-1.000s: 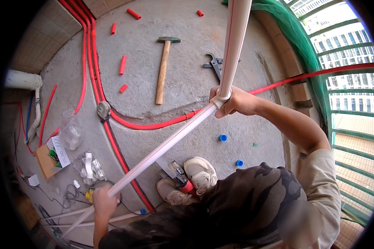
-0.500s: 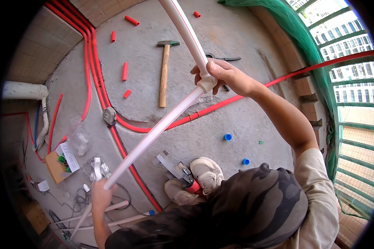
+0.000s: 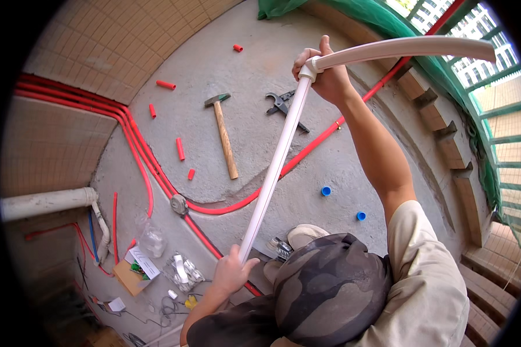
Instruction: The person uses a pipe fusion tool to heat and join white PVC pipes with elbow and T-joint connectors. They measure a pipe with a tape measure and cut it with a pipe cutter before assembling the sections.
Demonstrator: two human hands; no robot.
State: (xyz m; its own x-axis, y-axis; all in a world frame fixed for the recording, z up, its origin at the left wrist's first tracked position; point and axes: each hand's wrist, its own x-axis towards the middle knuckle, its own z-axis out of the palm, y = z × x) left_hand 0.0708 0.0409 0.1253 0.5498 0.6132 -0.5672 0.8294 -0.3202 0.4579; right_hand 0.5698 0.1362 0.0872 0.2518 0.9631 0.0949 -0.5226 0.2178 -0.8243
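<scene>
My right hand point(image 3: 330, 72) closes around a white pipe fitting point(image 3: 309, 67), thumb pointing up beside it. Two white plastic pipes with thin red lines meet at this fitting. The longer pipe point(image 3: 276, 162) slants down toward me, and its lower end lies in my left hand point(image 3: 233, 273), whose thumb sticks out to the side. From the fitting the other pipe point(image 3: 405, 49) reaches rightward toward the railing, its far end free in the air. On the floor beyond lie a wooden-handled hammer point(image 3: 224, 139) and a black plier-like tool point(image 3: 282, 108), partly behind the longer pipe.
Red conduits point(image 3: 147, 156) run along the floor through a round grey box point(image 3: 179, 204). Several short red pipe pieces point(image 3: 180, 149) lie around. Two blue caps point(image 3: 326, 191) sit at the right. Bagged white fittings point(image 3: 182, 272) and a cardboard box point(image 3: 134, 270) are lower left. Green netting point(image 3: 382, 20) borders the railing.
The joined pipes have turned: the far pipe, which pointed upward, now points right. My right hand has moved up and right, my left hand rightward. The view has shifted too, exposing more of the black tool.
</scene>
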